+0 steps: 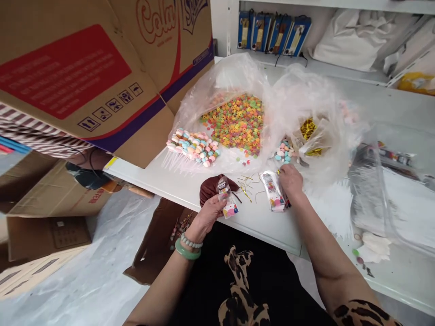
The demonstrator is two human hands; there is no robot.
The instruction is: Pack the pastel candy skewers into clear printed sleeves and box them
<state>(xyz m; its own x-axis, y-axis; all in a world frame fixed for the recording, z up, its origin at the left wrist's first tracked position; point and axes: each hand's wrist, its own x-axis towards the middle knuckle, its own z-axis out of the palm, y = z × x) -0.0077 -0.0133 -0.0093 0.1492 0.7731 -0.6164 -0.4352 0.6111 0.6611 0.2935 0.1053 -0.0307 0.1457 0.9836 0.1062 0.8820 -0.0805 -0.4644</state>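
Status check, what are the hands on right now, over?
Left hand gripping small packet. Right hand at second packet. Gold wires between hands. Beads in plastic bag ahead.

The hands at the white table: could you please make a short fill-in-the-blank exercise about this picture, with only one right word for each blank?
1. The left hand holds a small packet and has a ____ bangle on its wrist.
2. The right hand touches a long packet on the ____ table.
3. A large cardboard box hangs above the table on the ____ side of the view.
4. Many small coloured rings lie inside a clear plastic ____.

Missing words: green, white, left, bag.
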